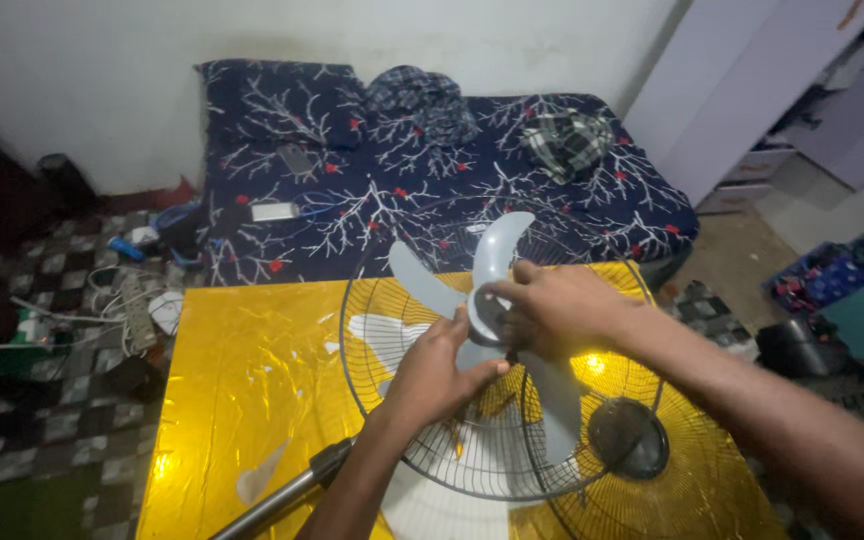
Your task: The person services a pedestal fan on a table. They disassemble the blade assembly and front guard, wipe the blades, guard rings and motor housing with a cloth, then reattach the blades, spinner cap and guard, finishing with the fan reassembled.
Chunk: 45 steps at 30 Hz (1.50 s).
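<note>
A bed in a dark branch-patterned sheet is lying at twelve o'clock. Before it, a shiny yellow desk is carrying a wire fan guard, a second guard leaning at four o'clock. At centre, the pale fan blade is being held: right hand fingers closing on its hub, left hand fingers gripping below.

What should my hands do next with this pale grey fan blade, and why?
Probably steady the pale grey plastic fan blade with the left hand while the right hand works its hub. Both hands already grip the blade at its centre, it sits inside the black wire rear guard, and the front guard lies off beside it.
</note>
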Tool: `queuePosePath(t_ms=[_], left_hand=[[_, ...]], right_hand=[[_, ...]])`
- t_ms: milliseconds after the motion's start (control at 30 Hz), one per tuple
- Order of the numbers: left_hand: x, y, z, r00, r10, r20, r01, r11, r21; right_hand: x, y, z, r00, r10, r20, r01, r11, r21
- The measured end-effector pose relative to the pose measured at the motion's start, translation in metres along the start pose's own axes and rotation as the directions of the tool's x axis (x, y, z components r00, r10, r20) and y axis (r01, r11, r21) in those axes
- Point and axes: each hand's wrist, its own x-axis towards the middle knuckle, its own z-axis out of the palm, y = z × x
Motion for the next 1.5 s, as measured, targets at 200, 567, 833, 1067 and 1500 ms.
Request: queuePosePath(t_ms=[200,567,833,1067,1500], left_hand=[[-0.001,0.006,0.006,0.998,-0.062,0.017,0.062,0.998,-0.009],[0.0,0.012,-0.006,0.99,-0.123,0.072,0.125,0.992,-0.026],[0.004,0.011,-0.01,0.995,-0.093,0.038,0.093,0.996,-0.014],[0.009,0.003,-0.012,0.991,-0.112,0.078,0.11,0.994,0.021],[-0.005,0.009,-0.015,0.985,-0.166,0.052,0.164,0.985,0.045]], right_hand=[[0.005,-0.003,0.019,0.987,-0.081,-0.14,0.086,0.996,0.031],[-0.012,-0.005,-0.018,0.96,0.207,0.19,-0.226,0.97,0.089],[-0.012,0.015,-0.012,0.959,0.28,0.05,-0.282,0.911,0.3],[-0.008,0.016,-0.01,0.944,0.316,0.092,-0.321,0.823,0.47],[0.006,-0.014,-0.017,0.8,0.6,-0.025,-0.494,0.681,0.541]])
